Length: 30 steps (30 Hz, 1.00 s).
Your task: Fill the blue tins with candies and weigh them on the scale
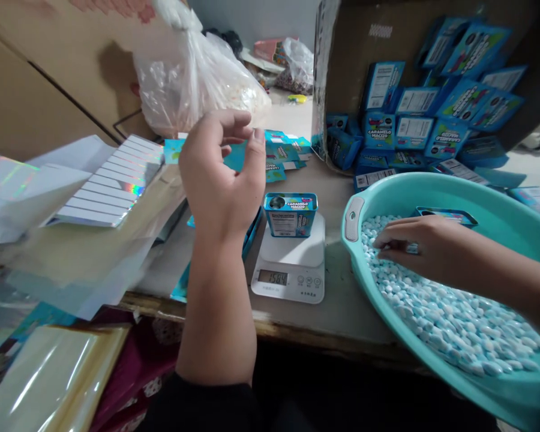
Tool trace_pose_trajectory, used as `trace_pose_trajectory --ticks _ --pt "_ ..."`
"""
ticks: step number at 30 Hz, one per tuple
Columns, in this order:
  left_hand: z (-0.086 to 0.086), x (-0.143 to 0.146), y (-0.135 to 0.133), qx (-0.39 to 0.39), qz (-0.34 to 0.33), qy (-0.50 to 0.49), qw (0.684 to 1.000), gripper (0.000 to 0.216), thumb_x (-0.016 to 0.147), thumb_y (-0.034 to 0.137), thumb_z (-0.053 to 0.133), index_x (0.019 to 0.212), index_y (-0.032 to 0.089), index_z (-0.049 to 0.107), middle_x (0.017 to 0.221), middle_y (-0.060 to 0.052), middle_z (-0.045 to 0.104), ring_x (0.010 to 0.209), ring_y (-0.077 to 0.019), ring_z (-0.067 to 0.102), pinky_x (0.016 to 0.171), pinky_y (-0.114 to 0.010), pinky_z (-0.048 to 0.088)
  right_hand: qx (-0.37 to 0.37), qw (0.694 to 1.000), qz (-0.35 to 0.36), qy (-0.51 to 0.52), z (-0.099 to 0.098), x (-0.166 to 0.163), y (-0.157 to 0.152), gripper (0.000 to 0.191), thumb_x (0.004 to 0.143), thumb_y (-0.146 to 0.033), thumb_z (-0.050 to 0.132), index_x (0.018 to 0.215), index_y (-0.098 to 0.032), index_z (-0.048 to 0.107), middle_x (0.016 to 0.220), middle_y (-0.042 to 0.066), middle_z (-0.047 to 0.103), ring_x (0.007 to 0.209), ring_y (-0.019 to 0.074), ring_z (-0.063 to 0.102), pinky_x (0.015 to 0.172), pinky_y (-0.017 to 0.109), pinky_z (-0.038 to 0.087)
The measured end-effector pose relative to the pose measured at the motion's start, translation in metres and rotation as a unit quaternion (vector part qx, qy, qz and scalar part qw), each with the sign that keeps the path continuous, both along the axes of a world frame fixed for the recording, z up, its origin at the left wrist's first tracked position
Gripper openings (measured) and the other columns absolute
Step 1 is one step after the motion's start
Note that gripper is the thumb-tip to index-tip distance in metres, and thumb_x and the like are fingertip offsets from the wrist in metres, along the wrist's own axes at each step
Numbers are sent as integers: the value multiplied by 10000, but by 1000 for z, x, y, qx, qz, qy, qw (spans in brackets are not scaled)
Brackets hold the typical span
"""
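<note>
While the right hand (407, 246) lies palm-down among the blue-white candies (450, 324) in the teal basin (513, 204), fingers curled on a few, the open small blue box (290, 214) stands upright on the kitchen scale (290, 264) to its left. The left hand (220, 174) hovers loosely open, empty, above the cluttered wooden table (342, 312).

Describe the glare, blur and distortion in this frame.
Head view: glare streaks the holographic sheets and cellophane; the left hand looks slightly motion-blurred; wide-angle distortion bends the teal basin and table edge; the scale display stays legible.
</note>
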<state>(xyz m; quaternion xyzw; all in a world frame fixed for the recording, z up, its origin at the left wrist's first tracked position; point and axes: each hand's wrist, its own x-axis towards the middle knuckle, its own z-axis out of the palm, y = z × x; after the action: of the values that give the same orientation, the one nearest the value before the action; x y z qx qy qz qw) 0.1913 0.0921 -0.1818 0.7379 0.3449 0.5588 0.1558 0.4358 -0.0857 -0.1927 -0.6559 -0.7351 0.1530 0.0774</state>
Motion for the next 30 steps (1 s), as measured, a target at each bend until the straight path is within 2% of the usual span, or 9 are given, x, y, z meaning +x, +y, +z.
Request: trace_pose_trajectory --ticks 7,10,12,14,17,21,23,27,30 --pt "7 -8 -3 -69 -75 71 992 363 950 515 560 1179 241 625 1221 -50 676 1155 -231 613 984 -350 486 -35 999 21 20 -4 -5 1 140 932 -246 593 908 -197 722 920 69 712 810 205 645 738 333 457" --pt "6 -9 -4 -160 -181 271 932 432 849 546 664 1176 265 637 1238 -53 674 1138 -276 626 953 -380 502 -30 999 20 19 -4 -11 1 183 959 -258 561 1012 -187 721 1027 96 705 905 229 652 777 345 466" --pt "5 -9 -3 -215 -187 393 875 413 807 546 696 1102 259 656 1095 -56 713 1000 -299 669 868 -405 521 -10 999 9 30 -3 -13 2 217 975 -263 529 1070 -193 711 1070 98 700 900 225 653 780 346 474" --pt "4 -8 -1 -232 -155 420 864 424 819 581 671 1074 243 655 1014 -63 721 917 -309 676 821 -418 520 21 998 -22 56 0 -13 3 227 977 -291 525 1084 -201 704 1058 92 704 858 214 654 766 346 487" --pt "8 -1 -5 -194 -160 292 923 526 838 632 646 1181 234 632 1150 -80 702 1052 -315 644 900 -408 510 98 976 -98 170 8 -10 4 289 969 -402 551 1146 -205 667 1067 94 709 919 228 672 804 361 525" --pt "20 36 -34 -202 -222 -43 953 426 858 611 652 1071 242 665 1063 -47 711 999 -253 654 865 -355 554 179 879 -89 433 24 -7 0 562 923 -566 593 1395 -285 472 1307 97 626 1161 256 633 925 423 553" --pt "25 65 -57 -291 -293 -189 891 399 842 590 687 1038 245 652 1037 -35 712 956 -233 676 835 -358 585 206 837 -81 501 31 -7 -2 617 879 -603 631 1394 -316 446 1318 82 618 1164 264 632 920 450 567" --pt "26 113 -91 -497 -483 -247 677 490 835 596 689 1132 208 656 1151 -97 709 1089 -295 672 863 -415 616 325 800 -171 475 42 -5 -5 552 787 -511 756 1230 -263 541 1198 60 671 1137 264 633 1001 458 533" --pt "17 130 -97 -591 -492 -276 577 580 909 662 511 1166 168 671 1185 -142 701 1113 -316 667 865 -449 625 370 789 -228 434 46 2 -8 603 755 -437 780 1271 -246 531 1169 56 670 1084 263 643 965 441 550"
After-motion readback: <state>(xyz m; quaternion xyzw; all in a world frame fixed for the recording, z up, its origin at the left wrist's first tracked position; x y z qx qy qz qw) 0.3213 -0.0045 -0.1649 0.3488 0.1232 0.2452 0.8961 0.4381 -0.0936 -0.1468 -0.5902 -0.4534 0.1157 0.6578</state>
